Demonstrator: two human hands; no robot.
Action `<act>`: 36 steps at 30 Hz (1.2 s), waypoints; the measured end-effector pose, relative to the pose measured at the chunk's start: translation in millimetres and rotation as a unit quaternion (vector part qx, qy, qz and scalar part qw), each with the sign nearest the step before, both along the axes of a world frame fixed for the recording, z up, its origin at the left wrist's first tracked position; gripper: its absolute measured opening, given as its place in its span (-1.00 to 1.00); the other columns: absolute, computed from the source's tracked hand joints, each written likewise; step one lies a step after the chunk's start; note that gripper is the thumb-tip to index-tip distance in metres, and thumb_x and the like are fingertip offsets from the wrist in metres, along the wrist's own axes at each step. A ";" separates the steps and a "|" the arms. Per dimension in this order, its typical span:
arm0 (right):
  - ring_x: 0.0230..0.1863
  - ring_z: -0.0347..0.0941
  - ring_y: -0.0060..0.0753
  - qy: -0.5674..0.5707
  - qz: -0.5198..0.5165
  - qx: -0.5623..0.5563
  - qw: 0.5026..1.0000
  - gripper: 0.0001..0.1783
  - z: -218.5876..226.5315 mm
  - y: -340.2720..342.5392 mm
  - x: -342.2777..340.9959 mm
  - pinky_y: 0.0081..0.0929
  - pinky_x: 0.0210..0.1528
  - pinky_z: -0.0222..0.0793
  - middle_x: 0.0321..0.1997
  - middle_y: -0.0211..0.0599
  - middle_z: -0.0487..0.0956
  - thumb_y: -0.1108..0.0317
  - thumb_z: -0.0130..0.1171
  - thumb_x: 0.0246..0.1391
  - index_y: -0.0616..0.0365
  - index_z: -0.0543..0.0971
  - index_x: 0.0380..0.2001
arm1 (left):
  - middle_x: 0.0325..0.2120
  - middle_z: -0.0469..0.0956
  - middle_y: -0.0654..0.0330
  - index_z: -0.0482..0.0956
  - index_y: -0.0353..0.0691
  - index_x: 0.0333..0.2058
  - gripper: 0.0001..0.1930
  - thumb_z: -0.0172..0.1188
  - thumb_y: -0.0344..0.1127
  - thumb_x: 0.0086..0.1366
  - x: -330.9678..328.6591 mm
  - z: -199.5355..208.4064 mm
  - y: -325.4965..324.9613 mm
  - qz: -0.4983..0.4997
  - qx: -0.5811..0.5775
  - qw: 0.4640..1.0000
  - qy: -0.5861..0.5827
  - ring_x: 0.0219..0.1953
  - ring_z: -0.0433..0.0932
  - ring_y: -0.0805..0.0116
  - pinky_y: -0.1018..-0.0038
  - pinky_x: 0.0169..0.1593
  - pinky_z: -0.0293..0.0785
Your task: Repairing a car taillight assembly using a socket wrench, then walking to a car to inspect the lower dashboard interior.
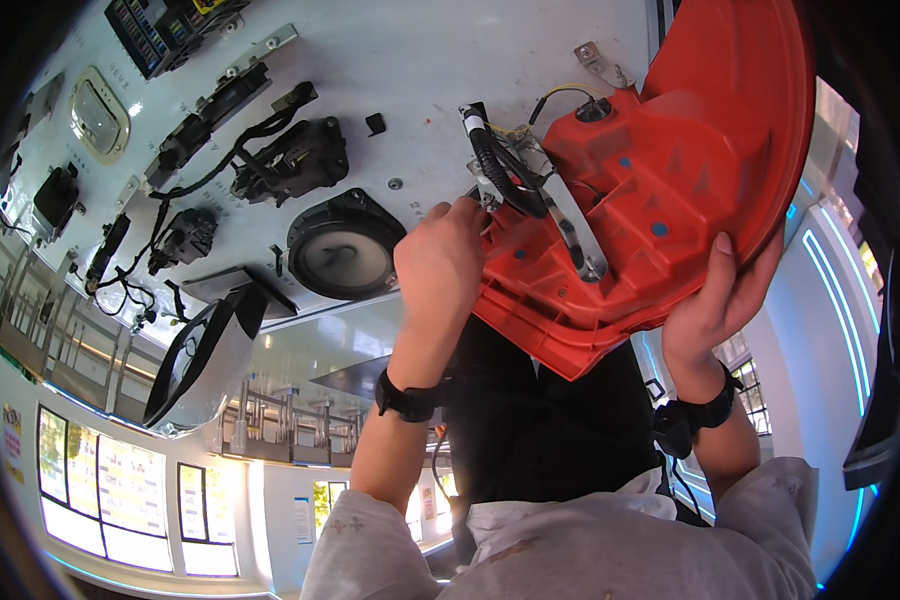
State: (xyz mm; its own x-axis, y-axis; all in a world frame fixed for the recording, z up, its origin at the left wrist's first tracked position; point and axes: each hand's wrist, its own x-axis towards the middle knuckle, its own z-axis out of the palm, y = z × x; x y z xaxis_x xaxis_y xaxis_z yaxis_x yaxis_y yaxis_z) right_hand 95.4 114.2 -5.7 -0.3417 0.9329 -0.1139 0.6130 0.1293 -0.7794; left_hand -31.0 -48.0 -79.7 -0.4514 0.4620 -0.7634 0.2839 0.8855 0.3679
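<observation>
A large red car tail light housing (710, 170) is tilted in front of me, its ribbed back side toward me. My right hand (715, 295) grips its lower right edge, thumb on the back side and fingers around the rim. At its left edge my left hand (442, 262) is closed, fingertips pinched beside a metal bracket (575, 235). What those fingertips hold is hidden. Black corrugated cable sleeve (510, 165) loops over the bracket. A thin yellow wire (560, 90) runs to a round black plug (592, 109) in the housing.
A pale panel (420, 60) carries a round speaker (342, 255), black latch units (295, 160), wire harnesses, an oval lamp (98, 115) and a fuse box (155, 35). A black-and-white wing mirror (205, 360) juts from its near edge. Metal railings (290, 425) stand beyond it.
</observation>
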 end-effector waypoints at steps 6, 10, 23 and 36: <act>0.25 0.20 -0.21 -0.009 0.008 0.004 1.000 -0.40 0.5 1.7 1.4 -0.35 0.27 0.06 0.28 -0.01 0.22 0.41 -0.08 0.15 0.40 0.13 0.25 | -0.42 0.57 0.11 0.60 -0.18 -0.32 -0.86 0.13 -0.29 0.22 -21.4 -20.7 -9.0 0.020 0.117 0.993 -0.024 -0.42 0.54 0.07 0.31 -0.35 0.43; 0.25 0.20 -0.21 -0.012 0.013 0.007 1.000 -0.40 -0.1 1.9 2.4 -0.34 0.27 0.06 0.28 0.00 0.22 0.41 -0.08 0.15 0.40 0.13 0.25 | -0.48 0.53 0.11 0.61 -0.20 -0.32 -0.87 0.16 -0.33 0.19 -32.3 -47.0 -24.5 -0.055 0.214 0.975 -0.020 -0.40 0.48 0.10 0.31 -0.24 0.37; 0.23 0.23 -0.22 -0.013 0.008 0.005 1.000 -0.41 0.9 1.8 2.7 -0.36 0.26 0.07 0.26 0.00 0.24 0.40 -0.08 0.14 0.40 0.15 0.23 | -0.45 0.52 0.16 0.59 -0.26 -0.35 -0.88 0.18 -0.49 0.08 -19.6 -59.6 -29.1 -0.035 0.293 0.953 -0.068 -0.35 0.44 0.16 0.34 -0.21 0.32; 0.23 0.23 -0.24 0.007 0.004 0.001 1.000 -0.43 0.1 0.6 1.0 -0.38 0.27 0.06 0.27 -0.03 0.25 0.42 -0.10 0.16 0.40 0.15 0.23 | -0.46 0.46 0.21 0.55 -0.16 -0.34 -0.81 0.09 -0.53 0.03 -8.5 -35.9 -28.8 -0.129 0.231 0.964 -0.003 -0.36 0.47 0.17 0.30 -0.29 0.42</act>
